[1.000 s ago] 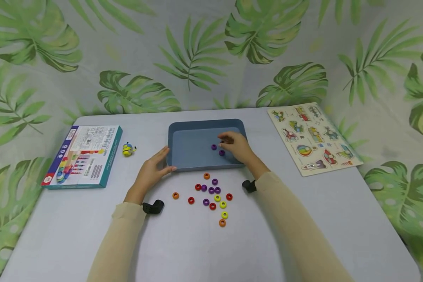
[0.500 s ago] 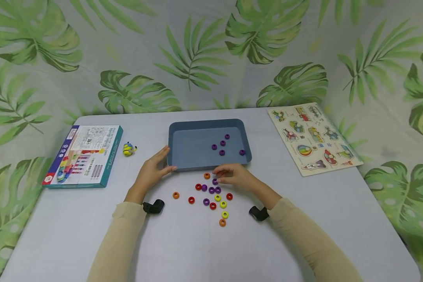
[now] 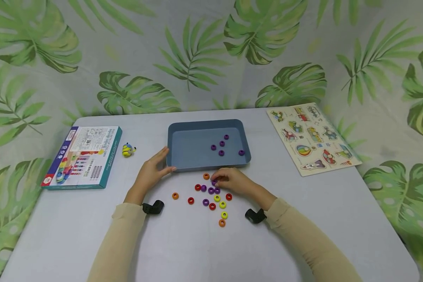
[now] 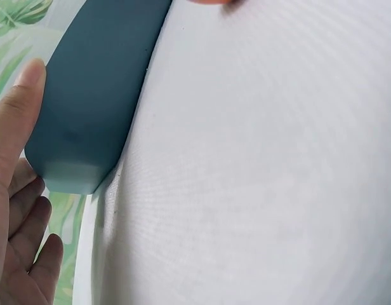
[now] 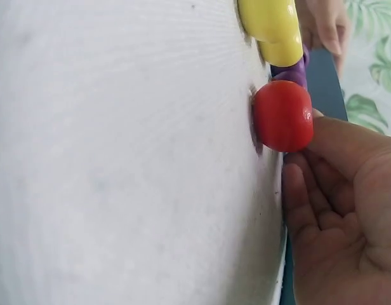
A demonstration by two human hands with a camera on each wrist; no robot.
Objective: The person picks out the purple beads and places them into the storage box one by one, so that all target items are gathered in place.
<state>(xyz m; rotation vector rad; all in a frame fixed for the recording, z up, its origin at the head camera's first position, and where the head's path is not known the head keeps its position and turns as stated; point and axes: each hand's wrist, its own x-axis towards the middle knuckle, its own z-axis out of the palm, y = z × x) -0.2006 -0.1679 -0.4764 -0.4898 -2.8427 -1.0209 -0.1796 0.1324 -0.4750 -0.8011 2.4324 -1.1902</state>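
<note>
My left hand (image 3: 152, 172) rests against the near left corner of a blue-grey tray (image 3: 192, 169), fingers extended along its side and thumb at the near wall. The left wrist view shows that thumb and the fingers touching the tray's outer wall (image 4: 94, 95). In front of the tray, my right hand (image 3: 234, 181) pinches a purple bead (image 3: 214, 183) between thumb and forefinger, at the table. A red bead (image 5: 283, 116) hides those fingertips in the right wrist view. Several purple beads (image 3: 221, 153) lie in the tray's right half.
Loose red (image 3: 191, 200), yellow (image 3: 223, 205), orange (image 3: 175, 196) and purple beads (image 3: 206, 202) lie before the tray. A boxed toy set (image 3: 82, 156) and a small bee figure (image 3: 127, 150) are at left. A picture puzzle board (image 3: 313, 139) lies at right.
My right hand has come out of the tray, toward me, and down to the loose beads, where it now pinches a purple one. The left hand has stayed at the tray corner.
</note>
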